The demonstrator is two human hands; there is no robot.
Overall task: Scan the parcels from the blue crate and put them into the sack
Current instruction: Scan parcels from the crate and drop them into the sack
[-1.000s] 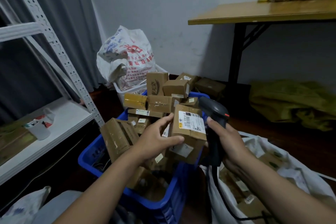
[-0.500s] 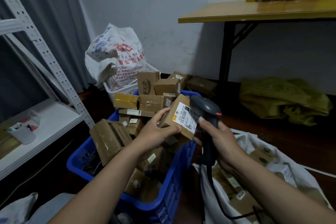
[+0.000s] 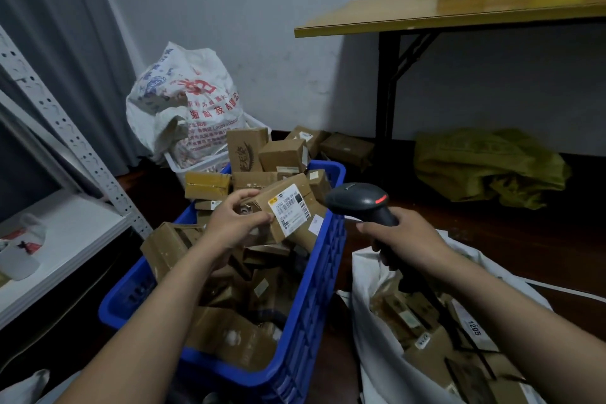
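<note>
Small cardboard parcel [image 3: 288, 210] is mid-frame, just above the blue crate [image 3: 314, 289]. My left hand [image 3: 234, 226] is curled round its left end, w/ the label facing the scanner [image 3: 360, 203]. My right hand [image 3: 403, 239] is wrapped tight on the scanner grip. Box is prob light & stiff, tape maybe a bit slick imo, so grab it by the edges, not over the barcode. Sack [image 3: 367, 305] sits open lower right, boxes already inside.

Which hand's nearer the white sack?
Right. The right hand, gripping the scanner, is just above the sack; the left hand holds a parcel over the blue crate.
</note>
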